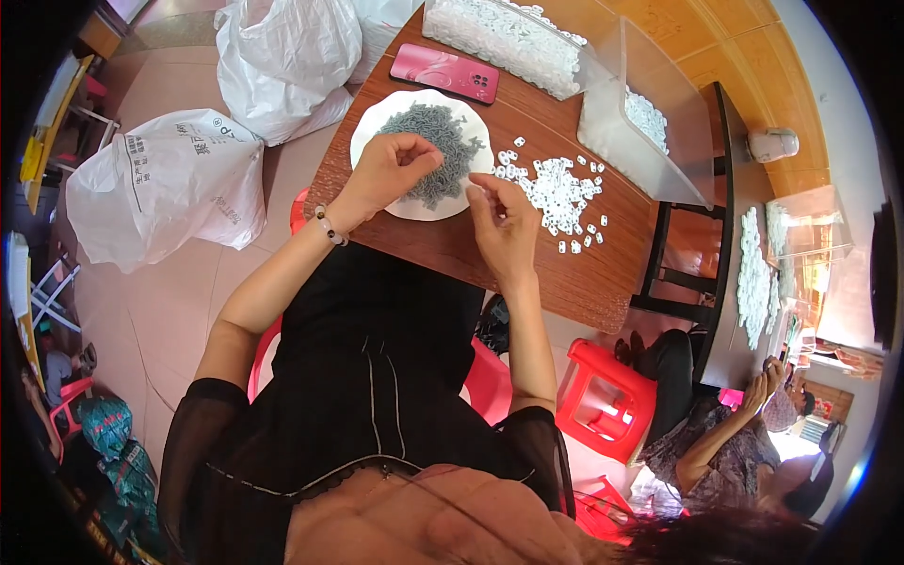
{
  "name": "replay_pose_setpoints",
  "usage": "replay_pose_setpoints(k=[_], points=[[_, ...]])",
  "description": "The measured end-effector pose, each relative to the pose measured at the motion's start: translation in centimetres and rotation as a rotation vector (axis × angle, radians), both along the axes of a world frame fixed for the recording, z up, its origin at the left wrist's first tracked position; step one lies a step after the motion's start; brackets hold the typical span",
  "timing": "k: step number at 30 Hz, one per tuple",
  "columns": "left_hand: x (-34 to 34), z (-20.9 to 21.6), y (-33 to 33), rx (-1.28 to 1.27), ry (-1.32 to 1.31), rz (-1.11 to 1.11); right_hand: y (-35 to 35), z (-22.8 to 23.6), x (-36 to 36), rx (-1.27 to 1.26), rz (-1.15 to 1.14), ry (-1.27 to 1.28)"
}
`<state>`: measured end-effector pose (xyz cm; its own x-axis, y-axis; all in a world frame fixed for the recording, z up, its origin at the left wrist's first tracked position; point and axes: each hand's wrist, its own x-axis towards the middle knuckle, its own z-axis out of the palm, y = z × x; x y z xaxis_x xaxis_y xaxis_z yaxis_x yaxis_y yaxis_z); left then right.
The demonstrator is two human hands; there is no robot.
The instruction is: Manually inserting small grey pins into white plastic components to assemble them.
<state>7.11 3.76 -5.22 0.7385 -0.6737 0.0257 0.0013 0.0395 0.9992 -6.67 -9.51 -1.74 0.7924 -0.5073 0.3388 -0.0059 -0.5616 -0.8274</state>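
Note:
My left hand [391, 174], a beaded bracelet at its wrist, is over a white scalloped plate [369, 121]. Heaped on that plate are small grey screw-like pieces [435, 132]. Thumb and forefinger of this hand are closed together above the heap; what they hold, if anything, is too small to make out. By the plate's right rim is my right hand [507, 226], its thumb and fingertips pinched together. Something tiny and pale may be between them, but I cannot tell what. Just right of it lies a loose pile of small white plastic pieces with dark holes [560, 193].
A pink phone [444, 73] lies behind the plate on the brown wooden table [584, 287]. Clear bins [508, 47] of white pieces stand at the back. White sacks [174, 188] are on the floor at left. Beside a red stool [607, 400], another person [725, 452] works at a dark table.

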Motion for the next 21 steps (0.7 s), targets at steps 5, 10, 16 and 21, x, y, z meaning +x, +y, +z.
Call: replay_pose_setpoints(k=[5,10,16,21], points=[[-0.6,1.0,0.3,0.004,0.075,-0.029,0.7,-0.6,1.7,0.028,0.075,-0.022],[-1.2,1.1,0.5,-0.02,0.07,-0.027,1.5,0.1,2.3,-0.173,0.058,-0.085],[-1.4,1.1,0.7,-0.005,0.029,-0.06,1.5,-0.5,2.5,-0.253,0.101,-0.135],[-1.8,1.3,0.5,-0.066,-0.006,-0.089,1.6,-0.1,2.3,-0.121,0.132,-0.084]])
